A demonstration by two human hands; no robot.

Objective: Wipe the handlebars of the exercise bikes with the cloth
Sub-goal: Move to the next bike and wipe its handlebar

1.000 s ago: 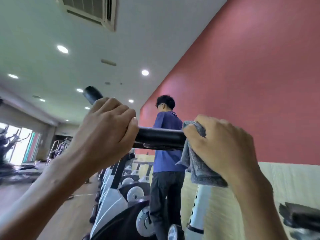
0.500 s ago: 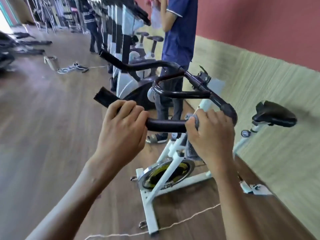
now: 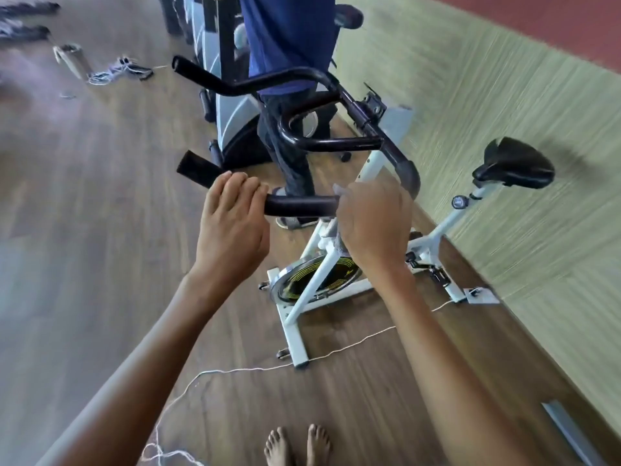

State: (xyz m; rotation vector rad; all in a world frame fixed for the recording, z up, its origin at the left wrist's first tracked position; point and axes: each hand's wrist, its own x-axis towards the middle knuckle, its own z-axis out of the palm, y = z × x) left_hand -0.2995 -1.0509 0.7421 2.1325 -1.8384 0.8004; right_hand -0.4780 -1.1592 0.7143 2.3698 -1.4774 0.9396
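Left hand [image 3: 232,223] is centre frame, fingers curled over the top of the near black handlebar [image 3: 300,205], gripping it just right of the bar's open foam end. Right hand [image 3: 373,223] is just right of it on the same bar, fist closed around a grey cloth [image 3: 334,243]. The cloth is wrapped on the bar under the palm; a bit pokes out above the knuckles and a bit hangs below the hand. A bare stretch of bar shows between the two hands.

The handlebar belongs to a white-framed exercise bike [image 3: 297,319] standing on the wood floor [image 3: 84,230]. Its flywheel [image 3: 302,284] is black with yellow rings, below the hands. Its black saddle [image 3: 514,163] is at right of frame, near the green wall panel [image 3: 504,95]. The far handlebar arm loops across upper centre.

A second person [image 3: 289,35] in a blue shirt and dark trousers stands behind the bars at top centre, cut off at the top edge. More machines [image 3: 232,95] are lined up beside them. A white string [image 3: 235,369] trails over the floor under the bike base. The wearer's bare feet [image 3: 295,445] are at bottom centre. Shoes [image 3: 117,72] lie at upper left, blurred.
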